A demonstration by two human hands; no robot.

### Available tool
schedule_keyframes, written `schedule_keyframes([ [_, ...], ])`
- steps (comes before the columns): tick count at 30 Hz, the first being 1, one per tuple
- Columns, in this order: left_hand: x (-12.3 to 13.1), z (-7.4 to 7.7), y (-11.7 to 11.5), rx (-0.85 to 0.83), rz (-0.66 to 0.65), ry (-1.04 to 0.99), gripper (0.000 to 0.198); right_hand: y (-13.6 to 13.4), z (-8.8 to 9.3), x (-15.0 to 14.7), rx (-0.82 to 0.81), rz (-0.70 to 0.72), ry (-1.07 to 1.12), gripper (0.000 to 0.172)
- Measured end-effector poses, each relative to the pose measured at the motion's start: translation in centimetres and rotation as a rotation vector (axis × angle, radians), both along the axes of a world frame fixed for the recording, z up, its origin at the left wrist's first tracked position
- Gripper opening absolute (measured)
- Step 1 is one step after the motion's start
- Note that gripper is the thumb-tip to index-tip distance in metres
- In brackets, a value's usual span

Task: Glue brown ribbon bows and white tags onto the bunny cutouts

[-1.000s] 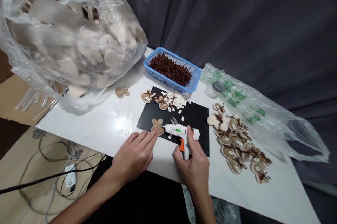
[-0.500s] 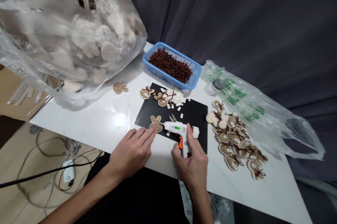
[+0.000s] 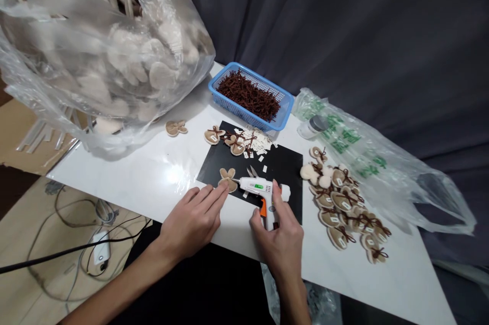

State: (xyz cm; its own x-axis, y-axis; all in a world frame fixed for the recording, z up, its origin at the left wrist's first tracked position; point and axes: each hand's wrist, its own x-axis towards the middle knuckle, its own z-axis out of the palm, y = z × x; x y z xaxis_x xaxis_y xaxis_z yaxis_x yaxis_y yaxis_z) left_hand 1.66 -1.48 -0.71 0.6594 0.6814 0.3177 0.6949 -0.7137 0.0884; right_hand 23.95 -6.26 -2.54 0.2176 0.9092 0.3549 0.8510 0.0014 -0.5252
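A small tan bunny-shaped plush piece (image 3: 227, 174) lies on the black mat (image 3: 284, 162). My left hand (image 3: 196, 218) has its fingers close together, their tips pressing on the lower part of that piece; its thumb is hidden. In my right hand (image 3: 282, 236) is a white glue gun (image 3: 255, 184) with an orange trigger, gripped by the handle. Its nozzle points left and reaches the middle of the plush piece, just below the ears. Partly behind the gun, scissors (image 3: 251, 171) lie on the mat with their blade tips showing.
Small white labels (image 3: 260, 141) are heaped by several bow-tied bunnies. A blue basket (image 3: 288, 111) holds brown bows. More finished bunnies (image 3: 344, 197) lie right, near a jar (image 3: 311, 127) and a plastic bag (image 3: 367, 146). A large bag of plush pieces (image 3: 114, 60) stands left.
The whole view has shifted slightly. Both hands, the glue gun and the plush piece keep nearly the same places relative to one another.
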Motion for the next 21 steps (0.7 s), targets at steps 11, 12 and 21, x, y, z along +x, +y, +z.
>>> schedule_keyframes([
  [11, 0.0, 0.0, 0.0, 0.019, -0.005, -0.007, 0.050, -0.1, -0.1, -0.3, 0.017, -0.026, -0.060, 0.068],
  [12, 0.0, -0.1, 0.0, 0.024, -0.007, -0.004, 0.050, -0.1, -0.2, -0.2, 0.024, -0.016, -0.061, 0.068],
  [21, -0.2, -0.6, -0.3, 0.008, 0.030, -0.004, 0.051, -0.6, -0.2, -1.5, 0.175, -0.083, -0.283, 0.069],
])
